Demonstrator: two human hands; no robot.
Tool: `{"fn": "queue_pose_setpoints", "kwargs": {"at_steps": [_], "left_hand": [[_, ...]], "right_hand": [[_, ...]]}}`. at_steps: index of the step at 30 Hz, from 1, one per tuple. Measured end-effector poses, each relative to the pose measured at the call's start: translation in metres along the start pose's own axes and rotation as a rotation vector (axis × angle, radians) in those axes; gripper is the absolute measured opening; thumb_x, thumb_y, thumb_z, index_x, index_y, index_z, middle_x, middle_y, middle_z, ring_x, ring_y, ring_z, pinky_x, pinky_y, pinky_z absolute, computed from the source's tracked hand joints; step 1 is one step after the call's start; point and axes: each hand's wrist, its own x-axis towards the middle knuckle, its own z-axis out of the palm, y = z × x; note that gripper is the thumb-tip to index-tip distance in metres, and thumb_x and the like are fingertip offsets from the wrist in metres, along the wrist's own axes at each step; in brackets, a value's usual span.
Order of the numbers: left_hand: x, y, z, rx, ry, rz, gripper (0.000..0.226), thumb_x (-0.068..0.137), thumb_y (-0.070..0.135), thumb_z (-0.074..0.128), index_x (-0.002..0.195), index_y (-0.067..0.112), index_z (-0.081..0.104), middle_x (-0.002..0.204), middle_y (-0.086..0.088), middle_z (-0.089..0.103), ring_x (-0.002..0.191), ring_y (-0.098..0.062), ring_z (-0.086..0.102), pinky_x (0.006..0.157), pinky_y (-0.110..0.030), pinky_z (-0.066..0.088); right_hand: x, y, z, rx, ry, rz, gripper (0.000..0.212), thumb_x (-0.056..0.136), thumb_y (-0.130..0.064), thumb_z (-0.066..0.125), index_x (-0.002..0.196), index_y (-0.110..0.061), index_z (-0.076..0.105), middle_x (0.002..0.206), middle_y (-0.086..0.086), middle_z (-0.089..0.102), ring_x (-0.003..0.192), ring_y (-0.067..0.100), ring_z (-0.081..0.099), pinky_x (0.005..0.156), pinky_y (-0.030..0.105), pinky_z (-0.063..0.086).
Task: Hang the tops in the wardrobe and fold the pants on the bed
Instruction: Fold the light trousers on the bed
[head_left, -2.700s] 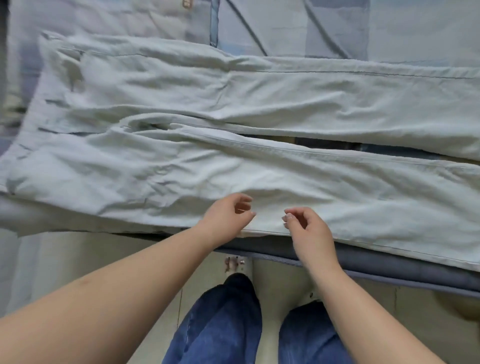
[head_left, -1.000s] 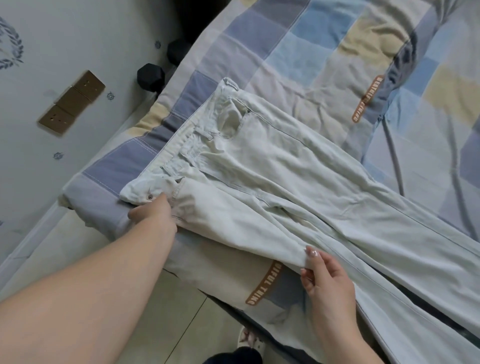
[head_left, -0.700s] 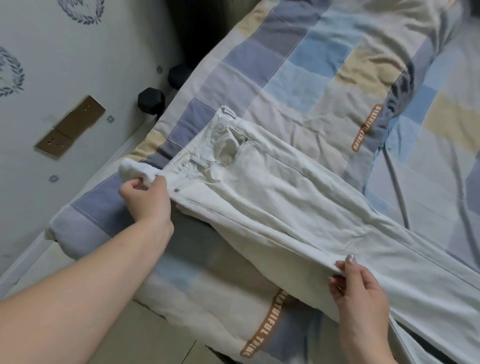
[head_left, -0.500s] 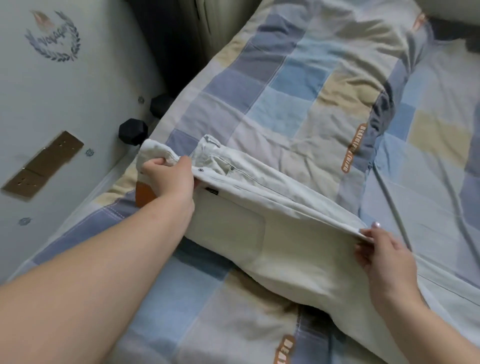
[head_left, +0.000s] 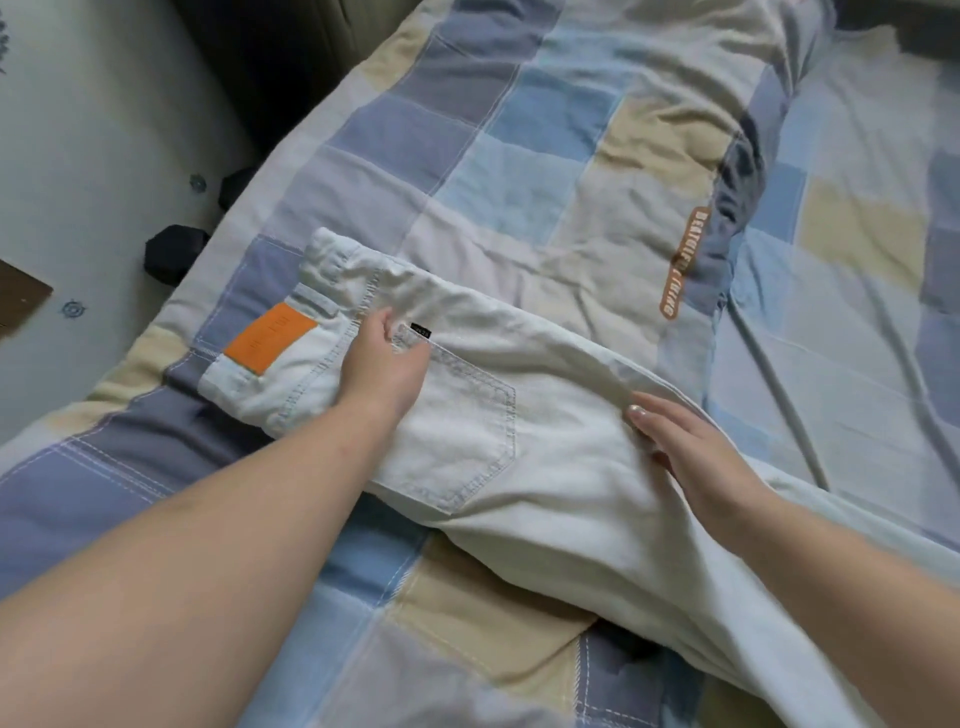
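Pale, near-white jeans (head_left: 545, 467) lie on the bed, folded lengthwise so one leg covers the other, back pocket and orange waistband patch (head_left: 270, 338) facing up. The waistband points to the left, the legs run off to the lower right. My left hand (head_left: 384, 364) rests flat on the seat beside the back pocket, fingers relaxed. Further right, my right hand (head_left: 691, 447) lies flat on the upper thigh near the folded edge, fingers straight.
The checked quilt (head_left: 519, 171) in blue, grey and beige covers the bed. A pale wall (head_left: 104, 130) stands at the left, with two black dumbbells (head_left: 174, 252) on the floor in the gap beside the bed.
Both hands lifted the near half of the jeans by waistband and leg edge and laid it over the far half. They have let go and now rest flat on the cloth.
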Motion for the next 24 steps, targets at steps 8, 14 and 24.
{"fn": "queue_pose_setpoints", "kwargs": {"at_steps": [8, 14, 24], "left_hand": [[-0.059, 0.014, 0.003, 0.2, 0.036, 0.338, 0.028, 0.09, 0.015, 0.053, 0.117, 0.02, 0.059, 0.128, 0.006, 0.054, 0.124, -0.014, 0.044, 0.094, -0.021, 0.031], [-0.17, 0.021, 0.043, 0.13, -0.292, 0.313, 0.02, 0.088, 0.008, 0.055, 0.093, 0.026, 0.062, 0.091, 0.016, 0.066, 0.088, -0.007, 0.06, 0.078, -0.017, 0.044], [-0.351, 0.044, 0.143, 0.131, -0.687, 0.317, 0.025, 0.086, 0.008, 0.056, 0.08, 0.031, 0.063, 0.082, 0.014, 0.068, 0.077, -0.005, 0.061, 0.071, -0.021, 0.045]], "right_hand": [[-0.066, -0.008, -0.012, 0.22, 0.085, 0.064, 0.011, 0.092, -0.021, 0.056, 0.09, -0.022, 0.067, 0.101, -0.002, 0.071, 0.1, 0.011, 0.064, 0.092, 0.034, 0.047], [-0.165, 0.021, -0.085, 0.182, 0.164, 0.137, 0.016, 0.092, -0.015, 0.055, 0.081, -0.018, 0.066, 0.085, -0.003, 0.071, 0.09, 0.012, 0.067, 0.085, 0.032, 0.05], [-0.308, 0.092, -0.237, -0.078, 0.325, 0.256, 0.012, 0.089, -0.021, 0.06, 0.079, -0.022, 0.066, 0.085, -0.002, 0.072, 0.092, 0.018, 0.067, 0.093, 0.043, 0.05]]}}
